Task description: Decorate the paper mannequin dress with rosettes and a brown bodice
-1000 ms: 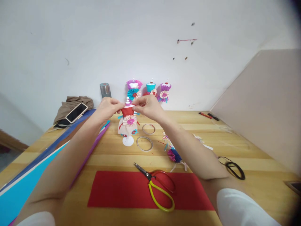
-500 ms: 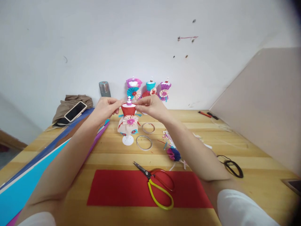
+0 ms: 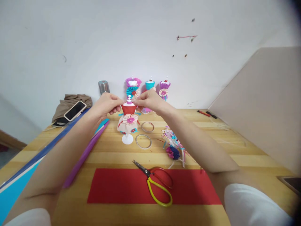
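The mannequin (image 3: 129, 120) stands upright on its white base (image 3: 127, 139) on the table (image 3: 113, 160), between the two hands; the left hand (image 3: 108, 105) has the thumb and forefinger closed on the left upper edge of the red top (image 3: 129, 110), and the right hand (image 3: 151, 100) pinches the right edge in the same manner. Behind the left hand stands a closed flask (image 3: 103, 87), so its inside is hidden; two rings (image 3: 151, 142) lie beside the base; the scissors (image 3: 147, 173) rest on a red sheet (image 3: 113, 186).
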Tool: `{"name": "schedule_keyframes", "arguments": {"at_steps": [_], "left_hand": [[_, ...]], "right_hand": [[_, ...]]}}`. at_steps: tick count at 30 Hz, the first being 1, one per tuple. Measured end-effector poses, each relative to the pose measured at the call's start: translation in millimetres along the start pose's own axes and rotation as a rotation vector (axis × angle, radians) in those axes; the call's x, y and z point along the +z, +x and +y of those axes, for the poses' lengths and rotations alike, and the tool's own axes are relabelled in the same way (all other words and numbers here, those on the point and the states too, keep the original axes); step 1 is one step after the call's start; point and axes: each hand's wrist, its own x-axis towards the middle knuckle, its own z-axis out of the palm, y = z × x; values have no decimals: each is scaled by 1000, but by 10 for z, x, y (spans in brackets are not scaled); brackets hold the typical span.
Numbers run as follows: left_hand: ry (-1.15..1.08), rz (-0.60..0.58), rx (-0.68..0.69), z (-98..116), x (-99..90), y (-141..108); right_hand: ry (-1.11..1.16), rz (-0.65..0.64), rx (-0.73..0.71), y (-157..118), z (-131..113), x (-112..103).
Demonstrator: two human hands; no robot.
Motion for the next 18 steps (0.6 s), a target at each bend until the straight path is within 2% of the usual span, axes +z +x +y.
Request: {"name": "schedule_keyframes", "arguments": {"at_steps": [5,11,18], "left_hand": [[-18,-8,-21,33,-4,0],[59,10,5,56,-5,26],[55,8,89,45,-23,16]], "right_hand": [[27,2,11,36,-54,16],[-74,12,-25,53,-105,20],[-179,13,-73,97,-23,0]]}}
